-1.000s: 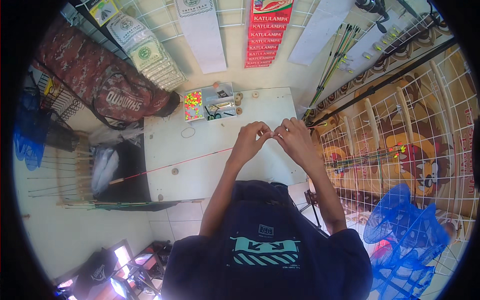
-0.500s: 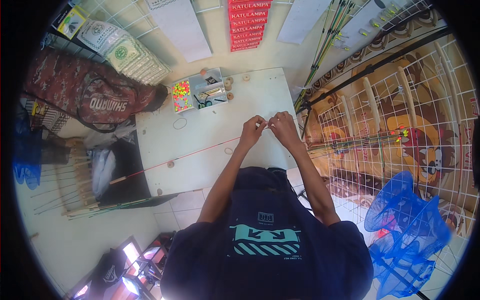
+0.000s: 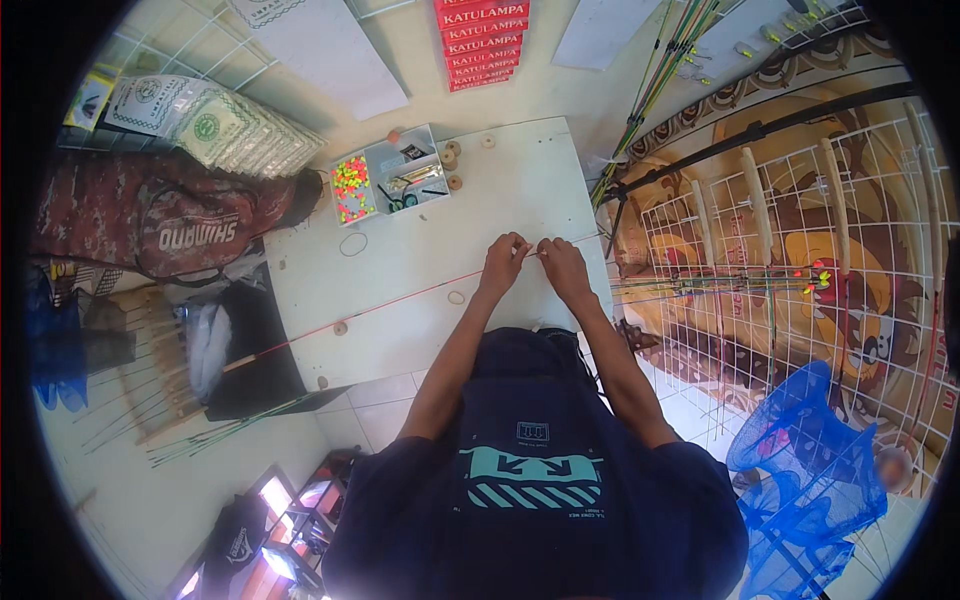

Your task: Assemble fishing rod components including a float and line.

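A thin red fishing rod (image 3: pixel 400 301) slants across the white table, its wooden handle (image 3: pixel 240 362) past the table's left edge. My left hand (image 3: pixel 506 262) is closed in a pinch on the rod at the right part of the table. Close beside it my right hand (image 3: pixel 562 265) pinches at the same stretch, fingertips a small gap from the left ones. A tiny pale bit shows between the fingertips, too small to name. Beyond my right hand the thin end of the rod runs on toward the table's right edge.
A divided white tray (image 3: pixel 352 222) with bright beads, small scissors and packets stands at the back. Wooden spools (image 3: pixel 455 183) sit beside it. A rubber band (image 3: pixel 456 297) lies near my left wrist. Wire racks with rods (image 3: pixel 720 281) and blue nets (image 3: pixel 800 480) are on the right.
My right hand has turned and drawn slightly down, its fingers still pinched. The left hand stays nearly in place. The whole view has shifted a little; the rod lies as before.
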`<action>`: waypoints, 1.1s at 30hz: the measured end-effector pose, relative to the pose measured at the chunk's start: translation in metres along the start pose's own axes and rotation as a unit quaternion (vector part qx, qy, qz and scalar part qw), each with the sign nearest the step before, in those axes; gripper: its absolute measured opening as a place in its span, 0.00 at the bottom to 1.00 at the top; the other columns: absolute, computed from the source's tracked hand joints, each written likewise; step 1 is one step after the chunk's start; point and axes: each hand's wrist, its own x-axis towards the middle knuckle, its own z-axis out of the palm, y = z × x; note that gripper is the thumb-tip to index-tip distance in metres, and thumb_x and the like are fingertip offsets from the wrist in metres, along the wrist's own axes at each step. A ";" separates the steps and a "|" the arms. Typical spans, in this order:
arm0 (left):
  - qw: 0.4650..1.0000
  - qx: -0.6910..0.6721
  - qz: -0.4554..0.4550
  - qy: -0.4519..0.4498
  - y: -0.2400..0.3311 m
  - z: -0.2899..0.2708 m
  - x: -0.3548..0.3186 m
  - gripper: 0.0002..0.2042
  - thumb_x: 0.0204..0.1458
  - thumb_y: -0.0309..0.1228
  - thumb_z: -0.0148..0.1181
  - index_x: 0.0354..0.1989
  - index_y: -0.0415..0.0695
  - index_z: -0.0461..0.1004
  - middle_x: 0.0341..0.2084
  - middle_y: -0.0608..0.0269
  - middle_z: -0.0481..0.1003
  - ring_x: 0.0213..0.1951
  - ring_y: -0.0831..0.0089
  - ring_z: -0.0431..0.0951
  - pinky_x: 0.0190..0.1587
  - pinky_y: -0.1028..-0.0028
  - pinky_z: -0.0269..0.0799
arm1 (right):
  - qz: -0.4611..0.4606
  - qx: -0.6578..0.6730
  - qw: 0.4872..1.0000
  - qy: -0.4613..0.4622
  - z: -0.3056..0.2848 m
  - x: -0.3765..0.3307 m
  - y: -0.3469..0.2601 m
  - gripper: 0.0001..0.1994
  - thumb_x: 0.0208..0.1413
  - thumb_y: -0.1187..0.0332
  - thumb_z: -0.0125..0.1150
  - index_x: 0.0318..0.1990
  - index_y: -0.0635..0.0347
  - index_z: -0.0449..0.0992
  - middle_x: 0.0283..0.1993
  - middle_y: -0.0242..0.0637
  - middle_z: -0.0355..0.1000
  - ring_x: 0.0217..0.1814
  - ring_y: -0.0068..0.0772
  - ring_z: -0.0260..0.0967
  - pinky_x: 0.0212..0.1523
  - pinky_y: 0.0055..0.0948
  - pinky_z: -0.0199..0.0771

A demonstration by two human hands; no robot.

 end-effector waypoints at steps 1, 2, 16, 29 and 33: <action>1.000 0.000 -0.002 -0.002 -0.001 0.001 0.000 0.07 0.53 0.28 0.61 0.31 0.38 0.71 0.29 0.51 0.74 0.33 0.58 0.76 0.35 0.64 0.71 | 0.000 0.016 1.000 0.011 0.001 -0.001 0.002 0.05 0.54 0.71 0.58 0.36 0.60 0.73 0.31 0.45 0.70 0.35 0.50 0.70 0.37 0.45 0.70; 1.000 -0.001 -0.003 -0.002 -0.001 0.001 0.000 0.07 0.53 0.28 0.61 0.31 0.38 0.71 0.28 0.51 0.74 0.33 0.58 0.76 0.36 0.64 0.71 | 0.002 0.017 1.000 0.010 0.002 -0.002 0.003 0.05 0.54 0.71 0.58 0.36 0.60 0.73 0.31 0.45 0.70 0.35 0.50 0.70 0.37 0.45 0.70; 0.978 0.137 0.131 0.082 0.006 0.000 -0.001 0.07 0.52 0.29 0.62 0.33 0.41 0.72 0.28 0.57 0.71 0.33 0.60 0.73 0.36 0.64 0.69 | 0.166 0.276 0.937 0.136 0.015 -0.003 -0.007 0.06 0.52 0.71 0.65 0.36 0.62 0.80 0.30 0.36 0.78 0.24 0.22 0.70 0.29 0.24 0.70; 0.996 -0.059 0.013 0.066 0.018 -0.001 0.008 0.05 0.54 0.29 0.62 0.32 0.41 0.75 0.25 0.64 0.79 0.28 0.78 0.76 0.33 0.76 0.68 | 0.207 0.340 0.895 0.200 0.022 0.006 -0.021 0.04 0.52 0.73 0.64 0.36 0.59 0.80 0.28 0.31 0.77 0.25 0.18 0.67 0.29 0.21 0.68; 0.997 -0.057 0.002 0.048 0.026 -0.006 0.010 0.05 0.54 0.29 0.62 0.36 0.42 0.77 0.27 0.67 0.80 0.30 0.81 0.78 0.31 0.78 0.66 | 0.233 0.438 0.842 0.211 0.023 0.009 -0.019 0.07 0.53 0.72 0.65 0.37 0.64 0.77 0.30 0.32 0.77 0.28 0.17 0.67 0.30 0.20 0.67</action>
